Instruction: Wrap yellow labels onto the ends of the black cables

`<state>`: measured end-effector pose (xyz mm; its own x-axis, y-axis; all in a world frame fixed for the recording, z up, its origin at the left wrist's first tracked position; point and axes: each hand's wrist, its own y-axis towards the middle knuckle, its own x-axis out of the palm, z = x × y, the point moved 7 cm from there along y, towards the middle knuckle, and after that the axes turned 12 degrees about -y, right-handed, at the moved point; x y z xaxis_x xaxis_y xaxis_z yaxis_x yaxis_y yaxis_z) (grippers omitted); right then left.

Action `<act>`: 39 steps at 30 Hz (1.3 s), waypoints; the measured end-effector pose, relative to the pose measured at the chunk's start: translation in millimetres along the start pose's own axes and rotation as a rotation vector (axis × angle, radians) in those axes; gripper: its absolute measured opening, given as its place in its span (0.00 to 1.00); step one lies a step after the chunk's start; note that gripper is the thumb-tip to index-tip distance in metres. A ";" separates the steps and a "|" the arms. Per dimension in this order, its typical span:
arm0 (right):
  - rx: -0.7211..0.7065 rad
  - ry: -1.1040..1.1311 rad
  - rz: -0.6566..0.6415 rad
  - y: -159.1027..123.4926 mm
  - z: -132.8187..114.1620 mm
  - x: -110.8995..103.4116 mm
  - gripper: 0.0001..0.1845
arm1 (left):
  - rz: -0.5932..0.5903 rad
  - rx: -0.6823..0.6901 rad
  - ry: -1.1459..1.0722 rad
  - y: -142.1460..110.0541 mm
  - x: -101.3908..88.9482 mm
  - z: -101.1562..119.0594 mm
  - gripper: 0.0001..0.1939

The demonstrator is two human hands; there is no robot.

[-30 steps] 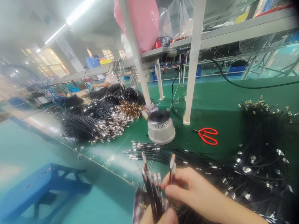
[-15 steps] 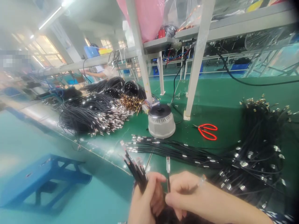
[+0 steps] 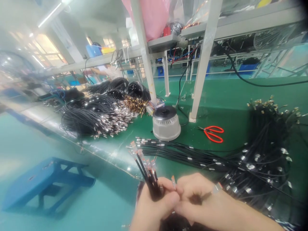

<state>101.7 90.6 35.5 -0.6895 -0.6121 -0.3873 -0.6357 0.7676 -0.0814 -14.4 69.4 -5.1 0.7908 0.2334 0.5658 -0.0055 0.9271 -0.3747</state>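
Note:
My left hand [image 3: 154,208] grips a bunch of thin black cables [image 3: 145,170] whose metal-tipped ends fan upward and to the left. My right hand [image 3: 199,199] presses against it from the right and pinches a single cable end [image 3: 173,182] that pokes up between the two thumbs. Both hands hover at the bottom middle, above the near edge of the green table [image 3: 226,106]. A row of black cables with silver connectors [image 3: 178,152] lies flat on the table just beyond my hands.
A white round device [image 3: 166,123] stands mid-table, red scissors [image 3: 213,133] to its right. Large cable heaps lie at left [image 3: 96,117] and right [image 3: 267,154]. White shelf posts [image 3: 202,64] rise behind. A blue stool [image 3: 45,183] stands on the floor. Another person sits far back.
My hands have closed together. The single cable in my right hand has sunk lower, so only its tip shows, and the bunch in my left hand stands more upright.

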 end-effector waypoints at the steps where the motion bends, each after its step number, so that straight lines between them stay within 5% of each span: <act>1: 0.003 0.022 0.012 -0.8 0.5 -1.2 0.17 | -0.020 -0.010 0.009 0.6 0.9 0.6 0.20; 7: 0.103 0.148 0.045 -2.7 9.4 -6.9 0.09 | -0.194 -0.083 -0.068 4.0 13.1 3.1 0.16; 15: 0.051 0.566 -0.024 10.5 10.3 9.9 0.20 | -0.128 -0.104 -0.039 0.7 17.0 11.5 0.18; 23: 0.246 0.303 -0.162 -14.2 11.8 28.4 0.11 | 0.014 -0.035 -0.138 6.0 2.1 9.4 0.17; 26: 0.216 0.324 -0.185 -15.1 15.0 35.8 0.10 | 0.013 -0.051 -0.117 7.9 1.9 8.9 0.17; 34: 0.214 0.320 0.097 -5.6 65.6 -2.1 0.19 | -0.073 -0.077 -0.077 3.0 13.6 14.1 0.16; 39: 0.111 0.285 0.133 -15.0 32.7 -7.1 0.18 | 0.010 -0.037 -0.019 3.0 17.8 14.6 0.16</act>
<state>127.4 89.7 9.5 -0.8432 -0.5217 -0.1298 -0.5029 0.8507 -0.1527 -9.3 80.6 14.6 0.7791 0.2487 0.5755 0.0095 0.9131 -0.4075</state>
